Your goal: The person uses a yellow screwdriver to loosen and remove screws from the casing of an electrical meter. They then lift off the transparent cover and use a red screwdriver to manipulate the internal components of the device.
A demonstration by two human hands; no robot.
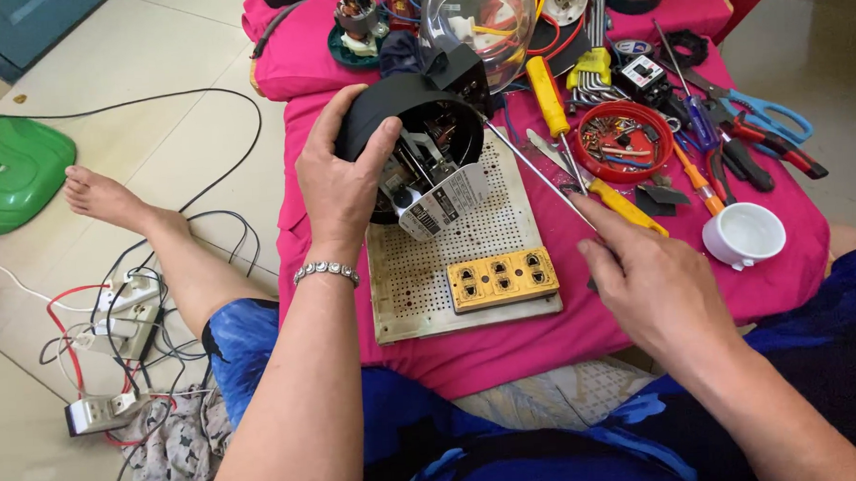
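- The left hand (345,182) is clamped around a black round appliance base (401,137), tilted with its open bottom toward the camera, above a perforated board (420,279) on the pink-covered worktop (508,347).
- The right hand (652,285) is closed on a thin metal rod tool (530,166); its tip reaches the rim of the base. Its handle is hidden in the hand, so I cannot tell what kind of tool it is.
- The bottom cover is already off: inner parts and a white label plate (443,202) are visible. In my judgement the opening is done, but the inside work is only started.
- A red bowl of small parts (624,141), a yellow screwdriver (548,99), pliers and a white cup (746,234) lie near.
- The inner parts are too small to make out, and the glass jar (477,21) behind is cut off at the top edge.
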